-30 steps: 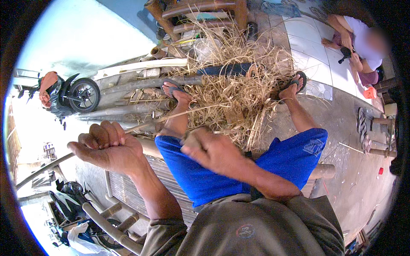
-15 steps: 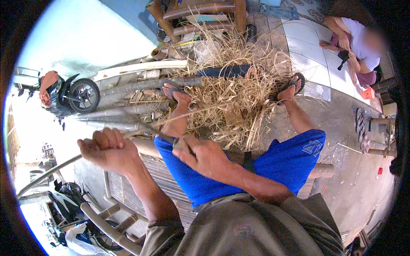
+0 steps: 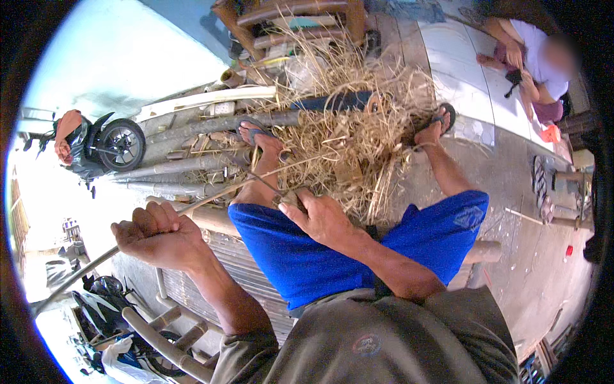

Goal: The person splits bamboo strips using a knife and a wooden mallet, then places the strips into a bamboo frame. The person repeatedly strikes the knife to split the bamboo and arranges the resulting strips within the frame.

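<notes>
1. The left hand is closing in a fist around a long thin bamboo strip, at about 9 o'clock in the head view.
2. The right hand is sitting near the centre, above the left knee, with its fingers pinching the same strip; a thin dark blade seems to be there too, but it is too small to tell.
3. The strip is running from about 8 o'clock, through the left fist, up to the right hand, and then it is going on toward the pile of dry shavings.
4. The pile is lying on the floor at 12 o'clock, between the two sandalled feet.
5. Bamboo poles are lying at 10 o'clock, just beside the left foot.
6. Another person is sitting at 2 o'clock, well apart.
</notes>
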{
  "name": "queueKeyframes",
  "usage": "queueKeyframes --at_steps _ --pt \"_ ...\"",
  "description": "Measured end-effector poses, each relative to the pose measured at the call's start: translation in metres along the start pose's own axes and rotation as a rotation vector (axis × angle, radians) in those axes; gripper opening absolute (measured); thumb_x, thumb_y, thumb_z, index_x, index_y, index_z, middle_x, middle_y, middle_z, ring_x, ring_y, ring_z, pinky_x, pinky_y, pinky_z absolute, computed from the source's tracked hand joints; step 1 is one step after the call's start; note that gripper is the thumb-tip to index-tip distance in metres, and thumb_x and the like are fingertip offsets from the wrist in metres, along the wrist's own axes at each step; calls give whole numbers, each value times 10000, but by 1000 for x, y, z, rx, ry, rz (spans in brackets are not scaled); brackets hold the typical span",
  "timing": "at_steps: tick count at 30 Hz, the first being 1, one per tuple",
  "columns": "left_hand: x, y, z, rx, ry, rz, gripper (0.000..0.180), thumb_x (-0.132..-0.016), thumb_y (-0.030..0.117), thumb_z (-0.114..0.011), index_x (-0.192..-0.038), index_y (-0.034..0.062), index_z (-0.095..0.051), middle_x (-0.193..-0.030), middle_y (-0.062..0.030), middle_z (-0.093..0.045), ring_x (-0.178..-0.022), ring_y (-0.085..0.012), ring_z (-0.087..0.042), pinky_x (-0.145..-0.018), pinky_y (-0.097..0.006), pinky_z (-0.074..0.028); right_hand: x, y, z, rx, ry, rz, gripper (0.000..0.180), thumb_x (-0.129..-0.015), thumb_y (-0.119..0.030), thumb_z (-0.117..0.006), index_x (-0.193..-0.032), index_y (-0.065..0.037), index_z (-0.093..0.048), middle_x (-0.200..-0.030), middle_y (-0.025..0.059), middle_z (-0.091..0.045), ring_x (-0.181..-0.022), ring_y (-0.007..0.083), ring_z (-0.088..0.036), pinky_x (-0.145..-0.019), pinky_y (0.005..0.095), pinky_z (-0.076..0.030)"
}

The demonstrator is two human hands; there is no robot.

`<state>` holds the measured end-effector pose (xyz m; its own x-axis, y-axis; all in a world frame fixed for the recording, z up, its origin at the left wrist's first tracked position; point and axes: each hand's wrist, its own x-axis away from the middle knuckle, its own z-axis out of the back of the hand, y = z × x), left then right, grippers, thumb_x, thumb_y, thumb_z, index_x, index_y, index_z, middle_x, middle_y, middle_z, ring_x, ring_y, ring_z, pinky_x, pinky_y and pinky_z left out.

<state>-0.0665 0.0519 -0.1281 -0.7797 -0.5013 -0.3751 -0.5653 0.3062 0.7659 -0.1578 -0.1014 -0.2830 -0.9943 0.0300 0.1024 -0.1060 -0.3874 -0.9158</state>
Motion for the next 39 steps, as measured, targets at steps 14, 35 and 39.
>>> queueKeyframes --at_steps 14,35,39 --pt "-14 -9 -15 -109 113 -68 399 -977 284 -452 -665 198 -220 -510 44 -165 -429 -73 -113 -360 -238 -103 -30 45 10 336 131 -164 523 -961 -526 -536 -1053 -14 -594 -688 229 -642 -661 426 -667 -576 506 -534" --pt "17 -96 -16 -12 -41 172 577 -1022 605 -341 -630 181 -350 -507 51 -246 -443 -69 -195 -391 -234 -154 -65 221 -25 146 63 -306 539 -975 -513 -531 -1027 10 -648 -684 208 -636 -566 324 -615 -506 471 -506" --pt "9 -105 -13 -54 -104 115 567 -1042 564 -328 -624 184 -289 -522 46 -214 -450 -72 -173 -398 -230 -144 -56 184 -23 152 118 17 524 -985 -495 -541 -1159 -6 -615 -655 140 -621 -470 191 -571 -420 401 -511"
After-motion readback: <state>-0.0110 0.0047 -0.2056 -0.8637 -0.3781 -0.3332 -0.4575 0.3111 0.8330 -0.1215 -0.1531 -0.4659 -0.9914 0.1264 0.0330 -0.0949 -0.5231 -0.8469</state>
